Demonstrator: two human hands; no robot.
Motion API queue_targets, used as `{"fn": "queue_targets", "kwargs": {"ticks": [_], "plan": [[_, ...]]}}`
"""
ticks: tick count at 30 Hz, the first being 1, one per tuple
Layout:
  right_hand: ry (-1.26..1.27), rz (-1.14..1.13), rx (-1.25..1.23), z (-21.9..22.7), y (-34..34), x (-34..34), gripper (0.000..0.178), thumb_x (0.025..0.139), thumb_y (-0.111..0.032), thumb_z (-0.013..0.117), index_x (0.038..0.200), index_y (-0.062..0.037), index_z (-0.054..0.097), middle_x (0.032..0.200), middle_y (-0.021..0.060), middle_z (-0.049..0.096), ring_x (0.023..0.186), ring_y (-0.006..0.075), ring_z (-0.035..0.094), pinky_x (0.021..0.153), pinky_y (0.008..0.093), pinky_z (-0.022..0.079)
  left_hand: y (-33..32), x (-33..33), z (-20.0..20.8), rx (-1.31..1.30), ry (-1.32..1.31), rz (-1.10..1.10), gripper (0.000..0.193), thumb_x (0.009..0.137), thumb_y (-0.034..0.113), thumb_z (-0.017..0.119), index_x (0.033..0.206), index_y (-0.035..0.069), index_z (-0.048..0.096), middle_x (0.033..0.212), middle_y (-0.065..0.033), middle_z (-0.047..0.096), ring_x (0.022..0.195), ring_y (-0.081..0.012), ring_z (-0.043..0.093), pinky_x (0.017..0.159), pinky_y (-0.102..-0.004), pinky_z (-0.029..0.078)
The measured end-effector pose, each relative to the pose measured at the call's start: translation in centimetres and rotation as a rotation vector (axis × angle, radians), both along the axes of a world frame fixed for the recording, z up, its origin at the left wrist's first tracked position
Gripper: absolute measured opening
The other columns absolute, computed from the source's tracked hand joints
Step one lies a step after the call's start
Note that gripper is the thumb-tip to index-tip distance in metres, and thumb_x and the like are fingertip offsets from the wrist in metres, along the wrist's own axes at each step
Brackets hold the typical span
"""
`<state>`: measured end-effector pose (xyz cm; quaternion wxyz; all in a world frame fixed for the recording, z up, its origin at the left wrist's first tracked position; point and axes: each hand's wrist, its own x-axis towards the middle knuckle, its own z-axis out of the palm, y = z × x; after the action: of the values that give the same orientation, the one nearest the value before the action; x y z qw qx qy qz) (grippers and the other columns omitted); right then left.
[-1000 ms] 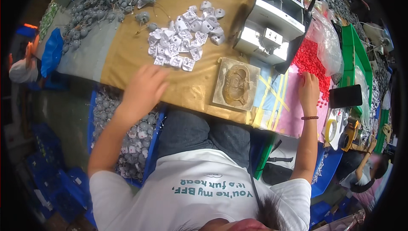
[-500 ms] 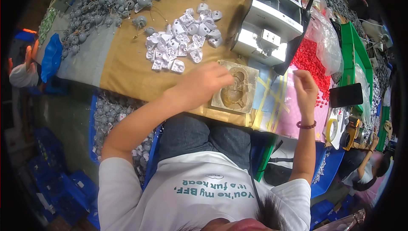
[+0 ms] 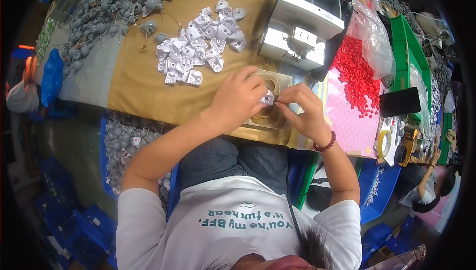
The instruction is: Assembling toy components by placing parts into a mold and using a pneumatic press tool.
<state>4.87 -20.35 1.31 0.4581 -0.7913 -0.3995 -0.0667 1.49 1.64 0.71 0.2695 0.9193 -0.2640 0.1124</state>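
My left hand (image 3: pixel 239 95) pinches a white plastic housing piece (image 3: pixel 267 98) over a square block with a rounded hollow (image 3: pixel 283 80). Close against the piece's right side is my right hand (image 3: pixel 306 110), thumb and fingertips drawn together at its edge. Whatever those fingertips hold is too small to make out. Both hands partly cover the block. Beyond my left hand lies a loose heap of similar white housing pieces (image 3: pixel 198 44) on the brown table cover (image 3: pixel 148 84).
A white bench machine (image 3: pixel 310 19) stands just beyond the block. Small red parts (image 3: pixel 354 69) spread over a pink sheet at right, beside a black phone-like slab (image 3: pixel 399 102) and a tape roll (image 3: pixel 384 143). Grey round parts with wires (image 3: pixel 119 9) pile far left.
My right hand has come left from beside the red parts to meet my left hand over the block. A white housing piece now shows in my left fingers. The view has shifted slightly.
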Motion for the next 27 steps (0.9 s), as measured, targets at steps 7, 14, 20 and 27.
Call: {"fn": "queue_targets", "kwargs": {"ticks": [7,14,20,27], "plan": [[-0.31,-0.003,-0.143,-1.4,2.5,0.6,0.025,0.069,-0.002,0.077,0.091,-0.0066,0.064,0.095,0.0059,0.065,0.089,0.0263,0.061,0.076,0.0381,0.046,-0.8,-0.1,0.0,-0.139,0.124,0.108,0.051,0.07,0.009,0.075,0.118,0.009,0.058,0.119,-0.0137,0.053,0.12,-0.0344,0.05,0.1,-0.044,0.042],[-0.305,0.005,-0.38,-0.5,1.9,-0.7,0.034,0.071,-0.005,0.077,0.104,-0.0068,0.066,0.109,0.0071,0.064,0.105,0.0283,0.06,0.085,0.0413,0.046,10.3,0.4,0.8,-0.178,0.011,0.352,0.028,0.078,0.004,0.069,0.106,0.006,0.064,0.112,-0.0113,0.06,0.115,-0.0328,0.051,0.099,-0.0418,0.042],[-0.264,-0.094,-0.35,-2.1,1.7,-1.4,0.038,0.074,-0.004,0.077,0.11,-0.0075,0.067,0.113,0.0093,0.064,0.108,0.0305,0.058,0.089,0.0426,0.045,22.9,2.7,-0.9,0.327,-0.284,0.74,0.024,0.082,0.001,0.062,0.102,0.012,0.07,0.114,-0.0108,0.06,0.113,-0.0351,0.049,0.098,-0.0428,0.043],[0.107,-0.218,0.003,-0.5,2.1,-1.9,0.032,0.08,0.002,0.074,0.112,-0.0015,0.066,0.112,0.0144,0.064,0.105,0.0303,0.061,0.09,0.0383,0.049,25.7,5.3,0.2,0.232,-0.244,0.536,0.011,0.082,0.009,0.071,0.092,0.011,0.073,0.114,-0.0049,0.062,0.117,-0.0319,0.049,0.099,-0.0411,0.044]]}}
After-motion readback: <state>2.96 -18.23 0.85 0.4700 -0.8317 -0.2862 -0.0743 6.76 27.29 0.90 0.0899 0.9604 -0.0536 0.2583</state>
